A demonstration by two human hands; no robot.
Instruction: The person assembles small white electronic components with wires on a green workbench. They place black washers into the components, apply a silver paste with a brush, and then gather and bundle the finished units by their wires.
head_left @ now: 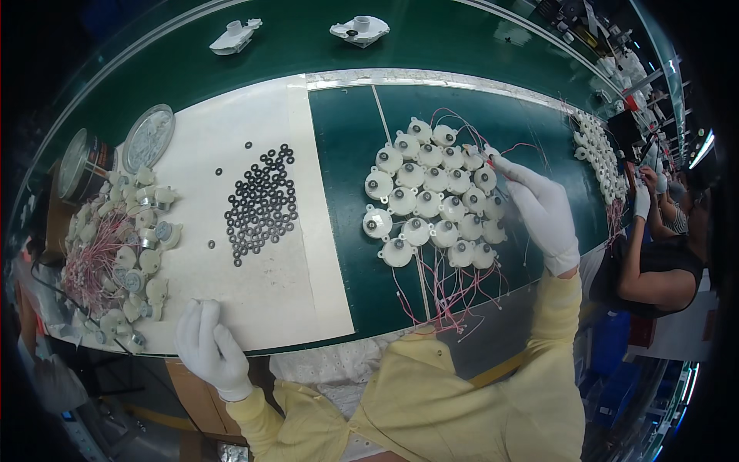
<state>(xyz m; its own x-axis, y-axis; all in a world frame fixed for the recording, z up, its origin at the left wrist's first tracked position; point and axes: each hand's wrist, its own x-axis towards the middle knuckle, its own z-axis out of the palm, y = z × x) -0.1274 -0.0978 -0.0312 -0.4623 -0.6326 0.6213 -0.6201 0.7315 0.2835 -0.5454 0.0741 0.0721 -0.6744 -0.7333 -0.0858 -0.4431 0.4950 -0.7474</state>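
Note:
My right hand [543, 215], in a white glove, reaches to the upper right edge of a block of small round white motors [427, 203] with dark centres. Its thumb and fingers are pinched together beside a motor there, near a small red spot and thin wires. What they grip is too small to make out. My left hand [209, 348], also gloved, is at the front edge of the white sheet [292, 300]. Its fingers are stretched out with nothing in them. Many small black rings [260, 206] lie loose on that sheet, beyond my left hand.
A heap of motors with pink wires [100, 258] is at the left, near a round clear tub [150, 137]. Two white housings [359, 31] stand on the far green belt [292, 54]. More motors [600, 158] lie at the right, where another person [654, 266] sits.

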